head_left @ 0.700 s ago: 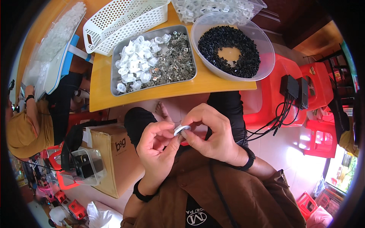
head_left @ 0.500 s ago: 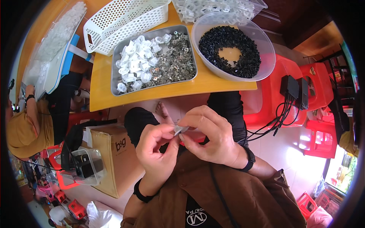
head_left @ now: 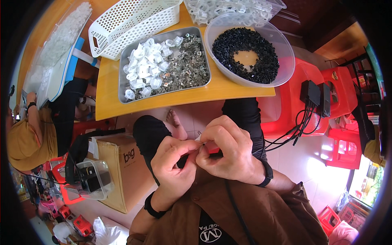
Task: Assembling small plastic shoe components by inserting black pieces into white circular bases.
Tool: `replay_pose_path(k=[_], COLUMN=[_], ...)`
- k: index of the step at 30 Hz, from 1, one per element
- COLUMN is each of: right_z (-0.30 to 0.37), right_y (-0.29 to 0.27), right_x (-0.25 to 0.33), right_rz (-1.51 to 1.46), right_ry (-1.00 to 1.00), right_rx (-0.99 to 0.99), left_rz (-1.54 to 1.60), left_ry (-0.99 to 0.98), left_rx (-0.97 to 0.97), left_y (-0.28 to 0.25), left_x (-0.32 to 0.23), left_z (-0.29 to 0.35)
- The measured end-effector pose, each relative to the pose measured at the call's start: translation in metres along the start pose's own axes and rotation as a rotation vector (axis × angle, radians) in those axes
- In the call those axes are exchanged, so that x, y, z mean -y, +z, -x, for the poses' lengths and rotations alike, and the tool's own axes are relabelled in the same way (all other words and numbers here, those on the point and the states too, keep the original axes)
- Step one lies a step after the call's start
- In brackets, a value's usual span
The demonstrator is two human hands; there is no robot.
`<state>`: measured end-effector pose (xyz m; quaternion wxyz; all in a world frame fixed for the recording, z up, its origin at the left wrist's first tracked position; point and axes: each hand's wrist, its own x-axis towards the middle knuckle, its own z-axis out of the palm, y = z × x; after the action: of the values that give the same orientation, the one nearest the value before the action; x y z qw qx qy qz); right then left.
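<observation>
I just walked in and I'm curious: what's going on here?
A seated person pinches something between the fingertips of the left hand and right hand, mostly hidden from view. On the table ahead, a metal tray holds white plastic pieces beside tiny loose bits; a clear bowl holds black pieces.

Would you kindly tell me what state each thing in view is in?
Left hand: thumb and forefinger pinched together
Right hand: pinching at the same spot
Small pale part: mostly hidden between the hands
Metal tray: uncovered, white plastic parts heaped left, small greyish bits spread right
Clear plastic bowl: uncovered, black pieces ringing a bare centre
White perforated basket: open-topped, partly out of frame
</observation>
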<state>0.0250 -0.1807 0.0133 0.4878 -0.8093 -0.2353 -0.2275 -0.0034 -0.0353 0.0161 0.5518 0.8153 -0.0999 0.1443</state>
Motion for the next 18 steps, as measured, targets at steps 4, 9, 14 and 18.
replay_pose_path(k=[4,9,14,18], right_z=[0.0013,-0.0008,0.0003,0.0055], right_y=[-0.0024,-0.0034,-0.0047,-0.0045], right_x=[0.0024,-0.0034,-0.0019,-0.0027], right_rz=[-0.020,-0.137,-0.414,-0.596], right_ry=[0.052,0.100,0.401,0.590], right_rx=[0.029,0.064,0.152,0.190], left_rz=[0.032,0.198,0.558,0.591], left_ry=[0.022,-0.154,-0.258,-0.249], left_rx=[0.005,0.034,0.031,0.053], left_y=[0.0018,0.0003,-0.0010,-0.0021], left_x=[0.0017,0.0031,0.0053,0.0090], left_z=[0.0015,0.0030,-0.0007,0.0005])
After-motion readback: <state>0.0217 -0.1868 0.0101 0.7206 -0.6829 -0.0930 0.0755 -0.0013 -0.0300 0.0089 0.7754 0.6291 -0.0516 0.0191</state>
